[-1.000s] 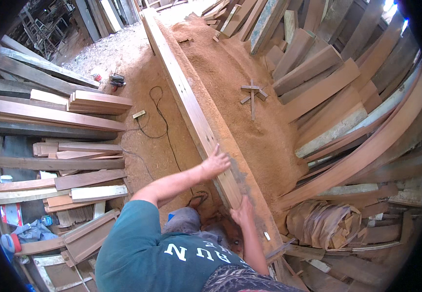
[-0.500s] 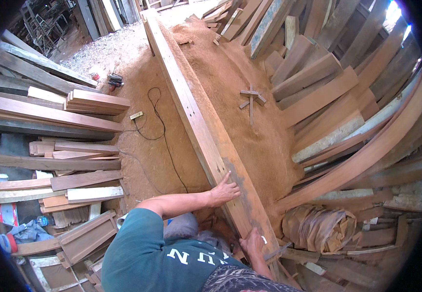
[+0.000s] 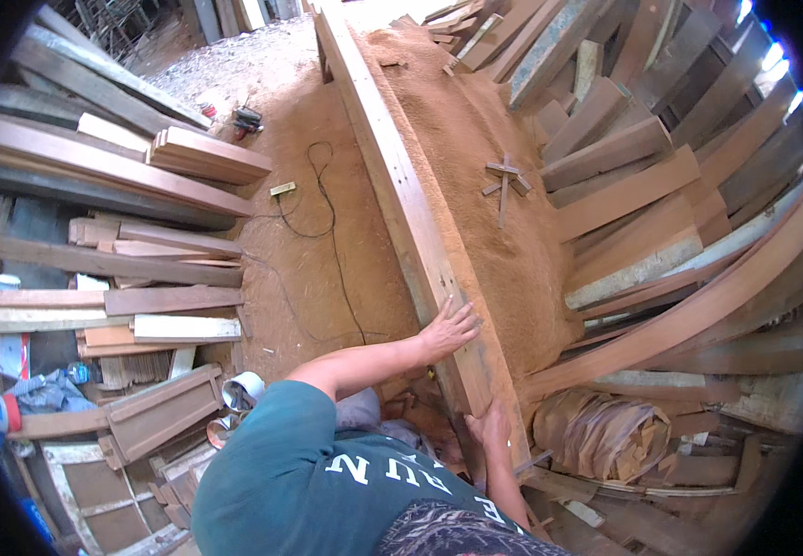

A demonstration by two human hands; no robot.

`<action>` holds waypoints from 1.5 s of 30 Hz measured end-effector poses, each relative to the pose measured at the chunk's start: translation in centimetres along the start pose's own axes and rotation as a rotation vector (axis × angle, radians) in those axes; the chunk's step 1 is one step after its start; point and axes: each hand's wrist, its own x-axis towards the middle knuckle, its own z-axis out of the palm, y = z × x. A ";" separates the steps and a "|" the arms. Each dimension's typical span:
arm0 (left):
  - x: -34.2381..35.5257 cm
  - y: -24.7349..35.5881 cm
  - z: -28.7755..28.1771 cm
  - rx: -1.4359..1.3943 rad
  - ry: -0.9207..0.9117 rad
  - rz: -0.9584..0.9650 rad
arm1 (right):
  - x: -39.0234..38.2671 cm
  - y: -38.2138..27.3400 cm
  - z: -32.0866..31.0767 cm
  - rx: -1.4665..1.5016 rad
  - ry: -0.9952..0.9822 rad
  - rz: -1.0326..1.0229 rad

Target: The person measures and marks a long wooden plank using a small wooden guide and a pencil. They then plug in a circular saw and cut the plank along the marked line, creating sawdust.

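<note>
A long, thick wooden beam (image 3: pixel 392 176) runs from the near centre away to the top of the view, across a sawdust-covered floor. My left hand (image 3: pixel 448 329) lies flat on the beam's top face near its close end, fingers spread. My right hand (image 3: pixel 491 428) grips the beam's near end from below and the right side. My teal shirt fills the bottom of the view.
Stacks of planks (image 3: pixel 123 232) lie on the left. Leaning boards and curved timbers (image 3: pixel 679 213) crowd the right. A sawdust heap (image 3: pixel 475 167) sits right of the beam. A black cable (image 3: pixel 327 222) and a power tool (image 3: pixel 246 119) lie on the floor at left. A roll of brown sheets (image 3: pixel 600 431) is near my right hand.
The view has shifted a little over the second. My left hand has stayed on the beam's top near its close end, and my right hand has stayed at the beam's near end.
</note>
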 end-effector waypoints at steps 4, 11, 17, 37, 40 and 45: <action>-5.7 1.3 -5.9 -0.176 -0.089 -0.332 | -0.5 -3.0 -2.2 0.039 0.106 -0.104; -30.1 4.2 -3.1 -0.539 -0.473 -1.256 | -0.1 -11.9 -3.9 0.115 0.158 -0.460; -38.1 5.7 -8.2 -1.801 -0.077 -2.024 | 2.2 -19.8 -2.5 0.140 -0.020 -0.733; -45.9 -34.1 -5.9 -1.104 0.085 -1.767 | 18.8 -58.2 0.1 -0.106 -0.401 -0.843; -41.4 -42.5 -6.9 -1.192 0.180 -1.728 | 22.6 -60.5 -2.1 -0.060 -0.404 -0.740; -36.5 -54.4 -7.4 -1.214 0.144 -1.648 | 30.2 -65.5 -5.2 0.141 -0.434 -0.655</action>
